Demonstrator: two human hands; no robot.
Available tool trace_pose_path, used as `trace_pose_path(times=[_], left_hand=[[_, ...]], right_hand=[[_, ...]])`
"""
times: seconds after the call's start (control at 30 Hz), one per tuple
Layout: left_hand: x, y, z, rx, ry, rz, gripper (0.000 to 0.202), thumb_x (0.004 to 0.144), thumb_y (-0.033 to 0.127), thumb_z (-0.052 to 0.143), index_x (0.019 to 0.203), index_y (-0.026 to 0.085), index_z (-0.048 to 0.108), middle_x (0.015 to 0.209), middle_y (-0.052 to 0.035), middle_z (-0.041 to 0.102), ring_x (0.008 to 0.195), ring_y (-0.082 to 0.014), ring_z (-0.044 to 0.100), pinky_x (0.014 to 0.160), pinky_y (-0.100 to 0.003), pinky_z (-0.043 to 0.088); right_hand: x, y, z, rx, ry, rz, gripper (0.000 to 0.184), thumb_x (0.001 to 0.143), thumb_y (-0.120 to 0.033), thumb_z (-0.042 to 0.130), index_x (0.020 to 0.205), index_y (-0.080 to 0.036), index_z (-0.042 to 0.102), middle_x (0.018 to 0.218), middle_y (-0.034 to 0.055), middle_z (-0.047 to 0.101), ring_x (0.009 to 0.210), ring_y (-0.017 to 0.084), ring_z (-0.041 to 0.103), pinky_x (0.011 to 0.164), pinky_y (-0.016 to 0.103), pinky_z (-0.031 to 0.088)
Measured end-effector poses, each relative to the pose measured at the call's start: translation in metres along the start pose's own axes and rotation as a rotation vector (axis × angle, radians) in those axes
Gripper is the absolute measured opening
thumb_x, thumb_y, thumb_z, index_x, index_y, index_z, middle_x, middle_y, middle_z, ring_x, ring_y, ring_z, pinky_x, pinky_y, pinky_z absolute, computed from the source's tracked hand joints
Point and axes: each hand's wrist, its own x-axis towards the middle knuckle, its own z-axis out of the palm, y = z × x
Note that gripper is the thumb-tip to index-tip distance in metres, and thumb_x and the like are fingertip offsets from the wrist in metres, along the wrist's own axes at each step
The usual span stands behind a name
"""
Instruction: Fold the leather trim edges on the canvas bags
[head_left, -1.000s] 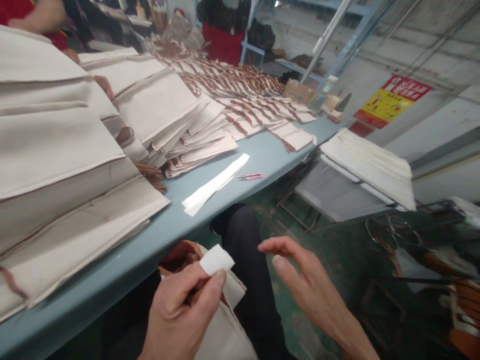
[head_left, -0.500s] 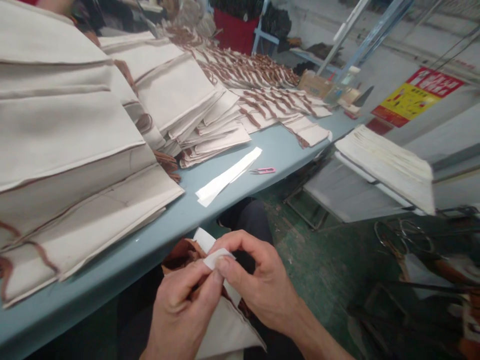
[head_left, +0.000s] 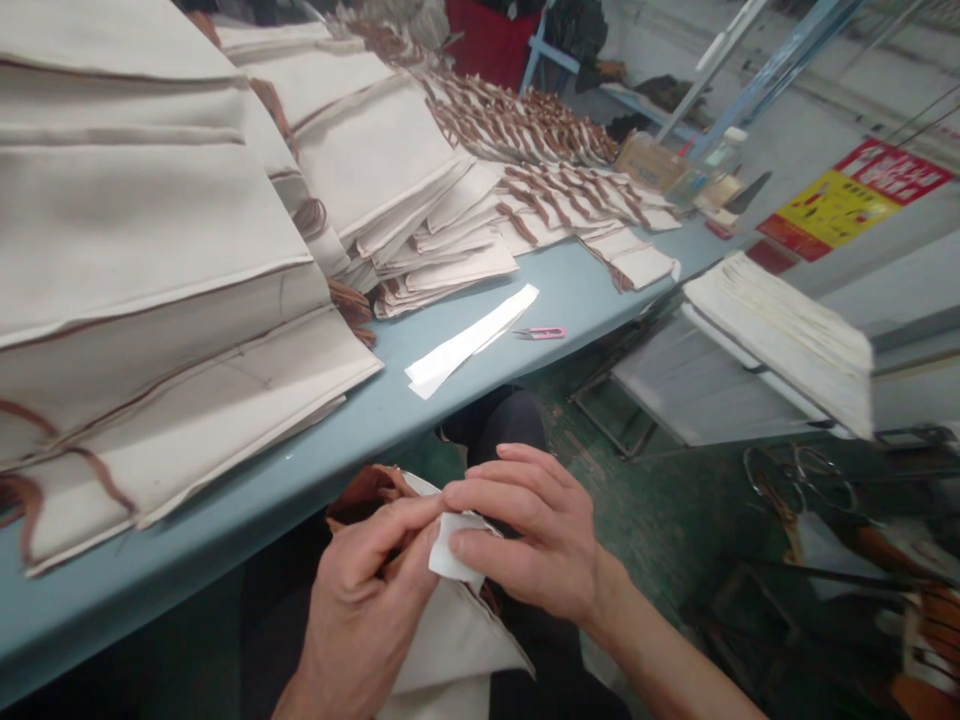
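Observation:
Over my lap, my left hand (head_left: 371, 590) is closed, thumb and forefinger pinching the edge of a cream fabric piece (head_left: 457, 645) near a white strip (head_left: 451, 548). My right hand (head_left: 529, 530) grips this folded strip, its thumb pressing on the near face and its fingers behind. Brown leather (head_left: 367, 494) curls out beyond my left hand and belongs with the fabric or lies against it; the join is hidden by my fingers. More white strips (head_left: 472, 342) lie on the blue-grey table (head_left: 360, 425), beside pink-handled thread snips (head_left: 541, 333).
Tall stacks of cream panels (head_left: 135, 220) with brown straps cover the table's left side. Rows of strapped pieces (head_left: 525, 120) run toward the back. To the right, a low stand carries a pile of pale sheets (head_left: 780, 335). A cardboard box (head_left: 649, 160) sits at the far end.
My right hand has shifted slightly right, its fingers now straighter and laid over the strip. The strip's folded end hangs lower between my hands. The view has turned a little.

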Motion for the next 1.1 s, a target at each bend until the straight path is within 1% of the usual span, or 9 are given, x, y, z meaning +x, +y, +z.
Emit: trace_pose_path(times=[0.3,0.4,0.47,0.53,0.6,0.7,0.83,1.0,1.1], left_hand=[[-0.005,-0.002,-0.001,0.034,-0.026,-0.071,0.015,0.086,0.024,0.074,0.081,0.026,0.088,0.07,0.0016,0.082,0.058,-0.0139,0.074,0.064,-0.016,0.06],[-0.013,-0.001,0.002,0.013,0.02,-0.223,0.014,0.089,0.034,0.076,0.096,0.026,0.085,0.067,0.0027,0.074,0.065,-0.0148,0.072,0.061,-0.016,0.055],[-0.02,0.001,0.002,-0.109,0.098,-0.394,0.024,0.089,0.045,0.079,0.104,0.026,0.078,0.072,0.0032,0.071,0.068,-0.0149,0.068,0.059,-0.016,0.052],[-0.027,0.004,-0.001,-0.283,0.13,-0.556,0.039,0.083,0.057,0.084,0.1,0.026,0.069,0.077,0.0034,0.068,0.066,-0.0143,0.063,0.058,-0.018,0.05],[-0.032,0.006,-0.009,-0.365,0.077,-0.667,0.051,0.075,0.065,0.088,0.09,0.024,0.064,0.074,0.0039,0.063,0.06,-0.0122,0.054,0.053,-0.018,0.043],[-0.037,0.009,-0.027,-0.209,-0.005,-0.707,0.054,0.077,0.07,0.084,0.077,0.019,0.065,0.068,0.0031,0.057,0.06,-0.0113,0.046,0.053,-0.018,0.037],[-0.036,0.012,-0.048,0.049,-0.062,-0.63,0.048,0.088,0.064,0.073,0.072,0.018,0.068,0.066,0.0006,0.058,0.063,-0.014,0.048,0.056,-0.021,0.039],[-0.027,0.006,-0.06,0.131,-0.16,-0.557,0.049,0.094,0.061,0.067,0.072,0.018,0.072,0.065,-0.0019,0.065,0.058,-0.0144,0.051,0.052,-0.02,0.039],[-0.025,0.003,-0.06,0.098,-0.13,-0.549,0.052,0.096,0.062,0.067,0.068,0.019,0.068,0.06,0.0004,0.059,0.051,-0.0123,0.043,0.046,-0.02,0.033]], right_hand=[[0.002,-0.001,-0.002,0.065,0.021,0.001,0.012,0.108,-0.019,0.059,0.101,-0.026,0.067,0.114,0.0025,0.086,0.108,0.016,0.078,0.113,0.034,0.055],[0.002,-0.013,0.004,0.402,0.171,0.33,0.005,0.107,-0.025,0.063,0.102,-0.026,0.065,0.111,0.0042,0.085,0.104,0.017,0.079,0.107,0.038,0.058],[0.003,-0.022,0.005,0.716,0.304,0.663,0.008,0.108,-0.031,0.064,0.102,-0.026,0.066,0.108,0.0043,0.083,0.099,0.018,0.078,0.097,0.037,0.061],[0.006,-0.027,0.005,0.973,0.425,0.902,0.013,0.108,-0.037,0.066,0.1,-0.026,0.068,0.099,0.0025,0.081,0.088,0.017,0.075,0.085,0.034,0.062],[0.01,-0.027,0.004,1.138,0.489,1.011,0.018,0.105,-0.04,0.071,0.095,-0.025,0.068,0.084,-0.0006,0.077,0.078,0.016,0.071,0.08,0.031,0.061],[0.016,-0.018,-0.001,1.267,0.508,1.065,0.028,0.101,-0.042,0.076,0.084,-0.024,0.064,0.063,-0.0061,0.063,0.062,0.013,0.062,0.074,0.027,0.06],[0.016,0.001,-0.024,1.24,0.356,1.14,0.04,0.091,-0.051,0.086,0.077,-0.024,0.059,0.051,-0.0105,0.043,0.045,0.01,0.039,0.051,0.021,0.049],[0.013,0.0,-0.066,1.1,-0.07,1.423,0.047,0.084,-0.065,0.086,0.078,-0.023,0.065,0.05,-0.0088,0.04,0.042,0.008,0.028,0.041,0.022,0.022],[0.018,-0.019,-0.064,1.176,-0.418,1.463,0.046,0.087,-0.063,0.081,0.077,-0.021,0.067,0.058,-0.0048,0.047,0.046,0.008,0.032,0.041,0.022,0.021]])
